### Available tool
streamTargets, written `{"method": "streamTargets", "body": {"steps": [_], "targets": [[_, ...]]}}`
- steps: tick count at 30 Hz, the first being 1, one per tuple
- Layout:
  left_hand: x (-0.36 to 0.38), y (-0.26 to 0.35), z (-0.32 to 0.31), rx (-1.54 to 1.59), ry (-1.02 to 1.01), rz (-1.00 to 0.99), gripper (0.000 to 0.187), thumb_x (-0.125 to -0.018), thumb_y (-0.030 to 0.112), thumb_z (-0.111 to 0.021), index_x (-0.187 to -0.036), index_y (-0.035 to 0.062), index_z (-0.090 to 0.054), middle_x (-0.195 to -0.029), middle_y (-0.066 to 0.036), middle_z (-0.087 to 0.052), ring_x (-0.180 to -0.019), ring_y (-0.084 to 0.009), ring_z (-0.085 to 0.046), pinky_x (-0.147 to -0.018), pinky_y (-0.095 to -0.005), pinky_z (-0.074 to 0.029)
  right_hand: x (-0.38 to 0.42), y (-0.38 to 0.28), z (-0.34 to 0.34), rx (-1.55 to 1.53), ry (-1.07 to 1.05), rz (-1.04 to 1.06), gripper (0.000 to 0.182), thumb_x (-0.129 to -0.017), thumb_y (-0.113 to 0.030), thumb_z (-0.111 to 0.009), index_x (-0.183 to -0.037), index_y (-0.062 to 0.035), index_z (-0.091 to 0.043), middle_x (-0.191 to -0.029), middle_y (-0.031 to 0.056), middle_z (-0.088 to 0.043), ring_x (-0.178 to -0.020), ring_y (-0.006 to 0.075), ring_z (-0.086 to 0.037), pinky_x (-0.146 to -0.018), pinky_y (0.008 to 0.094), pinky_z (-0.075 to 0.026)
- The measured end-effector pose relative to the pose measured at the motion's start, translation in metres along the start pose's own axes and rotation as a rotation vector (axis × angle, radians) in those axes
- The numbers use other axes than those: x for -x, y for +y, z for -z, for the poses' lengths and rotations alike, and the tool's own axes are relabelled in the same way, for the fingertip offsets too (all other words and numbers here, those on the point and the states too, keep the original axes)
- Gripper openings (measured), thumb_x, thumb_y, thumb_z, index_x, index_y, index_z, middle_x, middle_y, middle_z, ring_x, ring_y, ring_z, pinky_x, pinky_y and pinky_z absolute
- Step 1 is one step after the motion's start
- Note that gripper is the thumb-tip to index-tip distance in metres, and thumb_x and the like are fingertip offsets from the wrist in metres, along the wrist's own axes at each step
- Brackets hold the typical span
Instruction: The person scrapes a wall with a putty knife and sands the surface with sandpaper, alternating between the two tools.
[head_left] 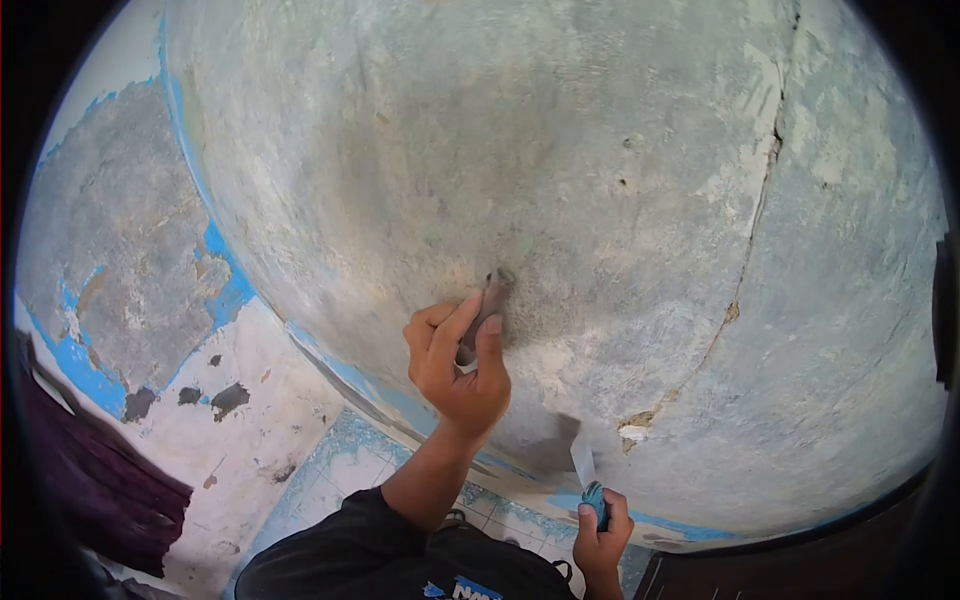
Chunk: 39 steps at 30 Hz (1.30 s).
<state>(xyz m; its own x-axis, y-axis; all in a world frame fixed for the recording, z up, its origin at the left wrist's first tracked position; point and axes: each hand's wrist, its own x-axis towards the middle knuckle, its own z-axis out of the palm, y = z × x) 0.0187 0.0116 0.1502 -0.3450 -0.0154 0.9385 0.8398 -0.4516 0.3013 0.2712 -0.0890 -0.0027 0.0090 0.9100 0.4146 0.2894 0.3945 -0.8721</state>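
My left hand (462,365) pinches a folded dark grey-brown sheet (492,300) between thumb and fingers and holds it against the bare grey wall (560,200). Lower right, my right hand (603,535) is closed round the teal handle of a scraper (594,500). Its pale blade points up, close to the wall, with a shadow beside it. Whether the blade touches the wall cannot be made out. Part of the sheet is hidden behind my left fingers.
A long crack (757,215) runs down the wall's right side to a chipped spot (634,432). Blue and white paint peels at the left. A dark purple cloth (100,470) hangs lower left. Floor tiles (345,470) lie below. A dark brown surface (790,560) is at the lower right.
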Motion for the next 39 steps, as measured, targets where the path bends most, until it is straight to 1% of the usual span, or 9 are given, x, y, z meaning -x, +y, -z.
{"method": "streamTargets", "body": {"steps": [3, 6, 9, 12, 15, 21, 24, 33, 39], "targets": [[-0.025, 0.01, -0.009, 0.015, 0.009, -0.032, 0.027, -0.089, -0.001, -0.076, -0.116, -0.0008, -0.075, -0.098, -0.008, -0.064, -0.08, -0.0152, -0.058, -0.064, -0.0259, -0.044, -0.001, -0.001, 0.006, -0.008, -0.064, -0.027, 0.026, -0.09, -0.011, -0.074, -0.109, 0.0032, -0.063, -0.084, 0.016, -0.071, -0.074, 0.0206, -0.068, -0.071, 0.0346, -0.054], [-0.041, 0.02, -0.021, 0.052, 0.081, -0.007, 0.033, -0.079, 0.001, -0.082, -0.111, 0.0051, -0.08, -0.093, -0.005, -0.064, -0.082, -0.021, -0.056, -0.076, -0.0344, -0.04, -0.004, 0.007, 0.005, -0.051, -0.093, -0.047, 0.025, -0.091, -0.011, -0.074, -0.109, 0.0037, -0.063, -0.084, 0.0152, -0.071, -0.074, 0.0187, -0.067, -0.071, 0.0343, -0.053], [-0.026, 0.018, -0.012, 0.018, 0.043, 0.015, 0.034, -0.077, 0.001, -0.082, -0.111, 0.0063, -0.08, -0.091, -0.005, -0.062, -0.082, -0.0213, -0.056, -0.076, -0.0351, -0.039, -0.006, 0.009, 0.005, -0.056, -0.13, -0.039, 0.02, -0.097, -0.008, -0.065, -0.111, 0.0051, -0.06, -0.086, 0.0045, -0.064, -0.077, 0.0093, -0.055, -0.07, 0.0271, -0.046], [0.001, 0.014, -0.005, 0.022, 0.027, 0.09, 0.035, -0.077, 0.0, -0.082, -0.111, 0.0074, -0.08, -0.09, -0.005, -0.062, -0.082, -0.0219, -0.055, -0.074, -0.035, -0.039, -0.009, 0.005, 0.005, -0.078, -0.131, -0.015, 0.02, -0.097, -0.008, -0.065, -0.112, 0.0048, -0.06, -0.086, 0.0039, -0.064, -0.078, 0.0088, -0.055, -0.07, 0.0267, -0.046], [-0.007, 0.013, -0.004, -0.02, 0.006, 0.013, 0.032, -0.083, -0.003, -0.08, -0.114, 0.0032, -0.077, -0.094, -0.005, -0.06, -0.074, -0.0124, -0.056, -0.059, -0.0241, -0.043, -0.006, 0.007, 0.008, -0.065, -0.137, -0.109, 0.024, -0.092, -0.012, -0.074, -0.11, 0.0024, -0.065, -0.083, 0.0108, -0.069, -0.073, 0.0151, -0.063, -0.069, 0.0322, -0.051], [-0.035, 0.015, -0.007, 0.025, 0.028, -0.105, 0.032, -0.082, -0.006, -0.078, -0.113, 0.0036, -0.077, -0.094, -0.007, -0.062, -0.072, -0.0117, -0.057, -0.054, -0.0225, -0.041, -0.005, 0.011, 0.014, -0.114, -0.141, -0.157, 0.023, -0.095, -0.012, -0.071, -0.11, 0.0039, -0.064, -0.083, 0.0058, -0.067, -0.075, 0.0098, -0.059, -0.068, 0.0282, -0.049], [-0.014, 0.021, 0.0, 0.076, -0.01, 0.104, 0.033, -0.08, -0.004, -0.079, -0.112, 0.0049, -0.078, -0.092, -0.008, -0.061, -0.082, -0.0239, -0.056, -0.071, -0.0336, -0.045, -0.008, 0.007, 0.017, -0.115, -0.164, -0.144, 0.021, -0.098, -0.013, -0.067, -0.111, 0.0033, -0.062, -0.085, 0.0022, -0.063, -0.076, 0.0075, -0.055, -0.069, 0.0259, -0.045], [-0.035, 0.023, -0.005, 0.071, -0.011, -0.011, 0.033, -0.081, -0.004, -0.078, -0.112, 0.0054, -0.077, -0.094, -0.009, -0.062, -0.086, -0.0267, -0.058, -0.074, -0.0355, -0.046, 0.003, 0.005, 0.014, -0.158, -0.188, -0.158, 0.024, -0.095, -0.013, -0.072, -0.11, 0.0048, -0.063, -0.083, 0.0067, -0.068, -0.075, 0.0099, -0.06, -0.069, 0.0273, -0.049], [-0.019, 0.022, 0.0, 0.025, -0.038, 0.05, 0.028, -0.085, -0.006, -0.075, -0.113, 0.0009, -0.076, -0.097, -0.012, -0.063, -0.081, -0.0224, -0.062, -0.067, -0.03, -0.049, 0.007, 0.011, 0.017, -0.128, -0.181, -0.109, 0.023, -0.096, -0.012, -0.072, -0.11, 0.0047, -0.063, -0.083, 0.0063, -0.069, -0.074, 0.0092, -0.06, -0.067, 0.0267, -0.048]]}}
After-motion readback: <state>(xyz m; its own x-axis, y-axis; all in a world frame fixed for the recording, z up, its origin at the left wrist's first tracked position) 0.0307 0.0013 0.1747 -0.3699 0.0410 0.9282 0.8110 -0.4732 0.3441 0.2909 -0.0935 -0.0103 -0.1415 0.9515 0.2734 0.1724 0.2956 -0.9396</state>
